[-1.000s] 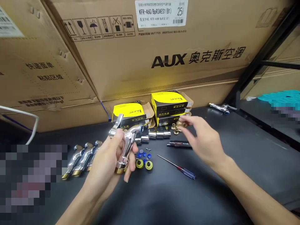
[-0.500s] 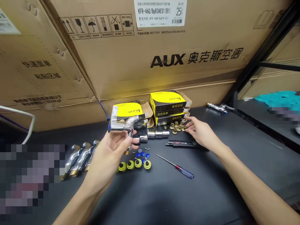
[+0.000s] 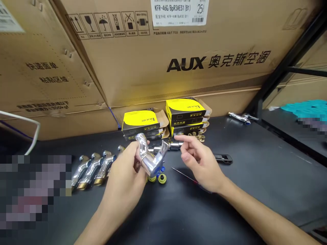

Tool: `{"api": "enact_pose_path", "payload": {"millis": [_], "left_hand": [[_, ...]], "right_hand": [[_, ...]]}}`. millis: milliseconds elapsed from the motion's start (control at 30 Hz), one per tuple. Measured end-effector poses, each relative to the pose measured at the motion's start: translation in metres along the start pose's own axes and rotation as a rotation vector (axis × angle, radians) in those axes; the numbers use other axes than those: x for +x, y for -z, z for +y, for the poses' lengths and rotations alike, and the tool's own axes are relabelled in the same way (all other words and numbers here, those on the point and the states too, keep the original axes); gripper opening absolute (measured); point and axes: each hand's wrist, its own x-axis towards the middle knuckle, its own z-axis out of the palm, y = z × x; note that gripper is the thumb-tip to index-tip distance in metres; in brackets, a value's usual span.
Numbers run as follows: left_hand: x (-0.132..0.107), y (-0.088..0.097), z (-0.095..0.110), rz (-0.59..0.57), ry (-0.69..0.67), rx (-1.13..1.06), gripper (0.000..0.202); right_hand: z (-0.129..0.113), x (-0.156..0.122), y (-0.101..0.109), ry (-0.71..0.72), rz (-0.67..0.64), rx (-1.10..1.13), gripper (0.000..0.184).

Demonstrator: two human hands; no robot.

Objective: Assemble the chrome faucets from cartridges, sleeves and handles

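My left hand (image 3: 125, 180) is closed round a chrome tap body (image 3: 150, 158) and holds it tilted above the black table (image 3: 255, 177). My right hand (image 3: 200, 161) hovers just to the right of the tap, index finger and thumb drawn together near its open end. Whatever they pinch is too small to make out. Under the tap lie yellow-and-black round parts (image 3: 161, 178) and small blue caps (image 3: 162, 168). Behind my hands sit short chrome sleeves (image 3: 175, 145) and a cluster of brass nuts (image 3: 198, 137).
Several finished chrome taps (image 3: 93, 167) lie in a row at the left. Yellow-and-black boxes (image 3: 143, 121) (image 3: 186, 109) are stacked against big cardboard cartons (image 3: 178, 64). A thin screwdriver (image 3: 182, 173), a black tool (image 3: 223, 158) and a lone tap (image 3: 241, 117) lie to the right.
My right hand came back from the brass nuts to the tap with fingers pinched. My left hand turned the tap over and lowered it.
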Motion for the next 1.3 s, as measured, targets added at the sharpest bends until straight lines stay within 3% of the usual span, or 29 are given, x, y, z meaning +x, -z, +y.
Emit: {"api": "enact_pose_path", "payload": {"millis": [133, 267, 333, 400, 500, 700, 800, 900, 1000, 1100, 1200, 1300], "left_hand": [[-0.003, -0.001, -0.004, -0.001, -0.056, 0.179, 0.018], [-0.002, 0.009, 0.001, -0.157, -0.075, -0.017, 0.007], [-0.001, 0.012, 0.004, -0.237, 0.021, -0.176, 0.020], [0.001, 0.011, 0.005, -0.279, 0.170, -0.388, 0.031], [0.002, 0.001, 0.002, -0.257, 0.349, -0.706, 0.035], [0.002, -0.009, 0.005, -0.103, 0.470, -0.917, 0.037], [0.004, 0.001, 0.012, -0.012, 0.387, -0.965, 0.038], [0.003, 0.010, 0.016, 0.036, 0.272, -0.978, 0.035], [-0.001, 0.009, 0.015, -0.008, 0.224, -0.917, 0.031], [-0.008, 0.002, 0.012, -0.132, 0.185, -0.745, 0.032], [-0.010, -0.003, 0.011, -0.147, 0.178, -0.567, 0.034], [-0.008, -0.004, 0.009, -0.114, 0.237, -0.510, 0.034]], "right_hand": [[-0.022, 0.006, -0.020, -0.103, -0.071, 0.144, 0.041], [-0.023, 0.021, -0.024, -0.124, 0.025, 0.077, 0.018], [-0.017, 0.022, -0.025, 0.015, 0.098, 0.019, 0.011], [-0.012, 0.019, -0.028, 0.248, 0.174, -0.112, 0.003], [-0.008, 0.010, -0.033, 0.541, 0.241, -0.360, 0.017], [-0.005, 0.001, -0.041, 0.628, 0.121, -0.537, 0.017], [-0.007, 0.002, -0.041, 0.733, 0.062, -0.633, 0.019], [-0.012, 0.006, -0.037, 0.592, 0.072, -0.501, 0.018], [-0.016, 0.010, -0.032, 0.204, -0.107, -0.138, 0.027], [-0.015, 0.015, -0.027, -0.185, -0.250, 0.368, 0.037], [-0.011, 0.017, -0.024, -0.220, -0.191, 0.671, 0.040], [-0.010, 0.014, -0.026, -0.164, -0.118, 0.537, 0.026]]}}
